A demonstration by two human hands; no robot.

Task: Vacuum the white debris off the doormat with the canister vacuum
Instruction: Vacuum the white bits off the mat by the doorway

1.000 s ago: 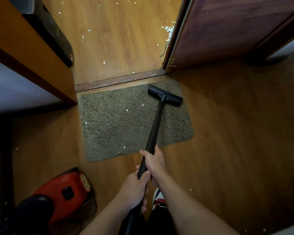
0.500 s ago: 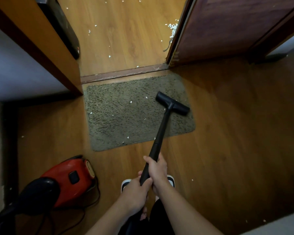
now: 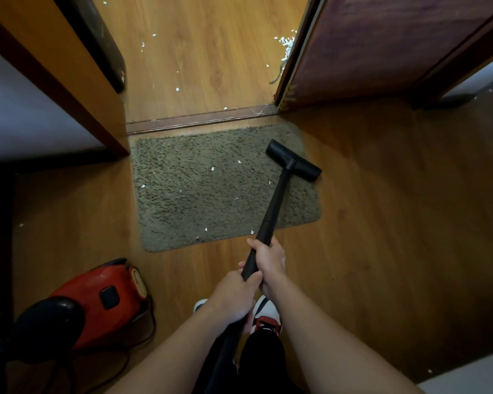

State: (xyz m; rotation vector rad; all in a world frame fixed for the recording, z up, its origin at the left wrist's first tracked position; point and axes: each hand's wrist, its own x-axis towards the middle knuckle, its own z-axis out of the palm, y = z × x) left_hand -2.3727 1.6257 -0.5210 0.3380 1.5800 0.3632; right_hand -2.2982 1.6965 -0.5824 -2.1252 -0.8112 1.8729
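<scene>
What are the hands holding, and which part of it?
Both grip the black vacuum tube at its near end: right hand further forward, left hand just behind it.

Olive-grey doormat (image 3: 199,200), white debris (image 3: 213,168), black wand (image 3: 276,203), red canister (image 3: 97,297)

A dark wooden threshold strip (image 3: 202,119) crosses the laminate floor (image 3: 396,223). At its right end stands the edge of an open reddish-brown door (image 3: 382,44). At its left end stands a wooden door jamb (image 3: 54,72). Beyond the strip a black object (image 3: 100,38) lies against the jamb, and a pile of white scraps (image 3: 285,42) lies by the door edge. Well on the near side of the strip is a white and red sneaker (image 3: 266,317).
</scene>
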